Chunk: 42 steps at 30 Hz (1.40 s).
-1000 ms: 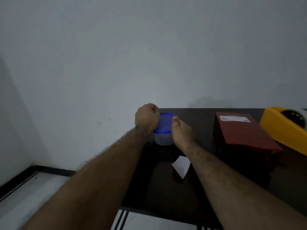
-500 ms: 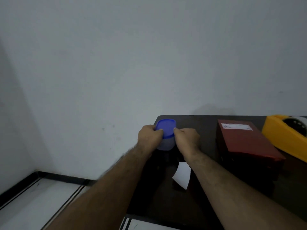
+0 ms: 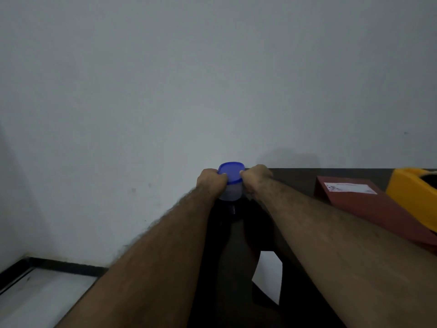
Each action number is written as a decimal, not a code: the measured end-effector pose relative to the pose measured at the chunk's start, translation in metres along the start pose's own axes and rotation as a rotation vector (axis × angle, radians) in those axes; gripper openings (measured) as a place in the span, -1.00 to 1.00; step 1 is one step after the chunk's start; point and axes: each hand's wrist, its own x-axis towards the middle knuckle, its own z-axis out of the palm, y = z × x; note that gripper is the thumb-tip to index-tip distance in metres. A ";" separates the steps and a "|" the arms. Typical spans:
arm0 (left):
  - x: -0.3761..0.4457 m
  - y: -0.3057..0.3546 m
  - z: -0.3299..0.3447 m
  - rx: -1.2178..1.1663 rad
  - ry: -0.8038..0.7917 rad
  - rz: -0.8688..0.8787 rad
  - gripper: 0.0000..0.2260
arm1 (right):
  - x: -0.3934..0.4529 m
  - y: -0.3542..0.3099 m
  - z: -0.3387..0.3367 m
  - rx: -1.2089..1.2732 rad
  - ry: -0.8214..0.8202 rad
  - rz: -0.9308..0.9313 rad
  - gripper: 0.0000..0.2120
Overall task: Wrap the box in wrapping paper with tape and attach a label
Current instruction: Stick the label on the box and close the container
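Note:
A small clear container with a blue lid (image 3: 231, 172) stands at the far left corner of the dark table (image 3: 293, 179), against the wall. My left hand (image 3: 210, 182) grips its left side and my right hand (image 3: 255, 178) grips its right side, thumbs on the lid's rim. The box wrapped in red paper (image 3: 369, 209) lies to the right, with a white label (image 3: 350, 187) stuck on its top. A white paper slip (image 3: 269, 275) lies on the table between my forearms.
A yellow tape dispenser (image 3: 411, 197) sits at the right edge beside the red box. A grey wall rises right behind the table. Pale floor with a dark skirting (image 3: 59, 266) shows at the lower left.
Both hands have stayed on the blue-lidded container and pushed it toward the table's far corner. My view has dropped closer to the table.

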 end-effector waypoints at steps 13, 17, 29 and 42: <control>-0.075 0.040 0.006 -0.001 0.125 0.306 -0.76 | -0.048 -0.002 -0.108 -0.586 0.078 -0.285 -0.75; -0.122 0.081 0.026 -0.108 -0.041 0.318 -0.76 | -0.080 0.021 -0.169 -0.718 0.152 -0.329 -0.78; -0.215 0.152 0.090 0.024 -0.309 0.110 -0.59 | -0.119 0.132 -0.260 0.076 0.114 0.070 -0.76; -0.146 0.173 0.131 0.073 -0.201 0.159 -0.72 | -0.032 0.110 -0.240 -0.047 0.235 0.004 -0.71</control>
